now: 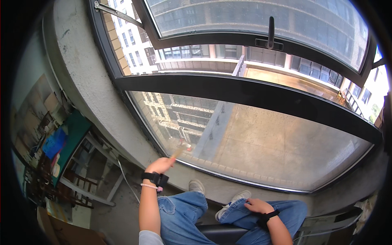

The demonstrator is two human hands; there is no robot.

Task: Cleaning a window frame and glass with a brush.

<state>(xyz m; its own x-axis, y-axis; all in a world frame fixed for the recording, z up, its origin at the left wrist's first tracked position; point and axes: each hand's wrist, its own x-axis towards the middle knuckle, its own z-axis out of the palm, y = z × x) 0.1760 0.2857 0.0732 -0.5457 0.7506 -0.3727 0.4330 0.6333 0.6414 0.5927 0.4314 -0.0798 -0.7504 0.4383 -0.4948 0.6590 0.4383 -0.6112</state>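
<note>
My left hand (160,165) reaches out to the lower left part of the fixed window pane (261,139), its fingers closed. From them a short tan stick-like thing (178,152) points up and to the right toward the glass. Its far end is blurred, so its kind and whether it touches the pane cannot be made out. On my raised right leg, in blue jeans (290,208), rests my right hand (258,205). Its fingers lie loosely stretched over the denim, holding nothing.
Above the dark crossbar (245,89), a window sash (261,38) with a black handle (271,34) is tilted open. A concrete wall edge (85,65) runs down the left. Beyond it stands a green-topped table (75,132) with a blue item (55,143). My shoes (197,186) are at the sill.
</note>
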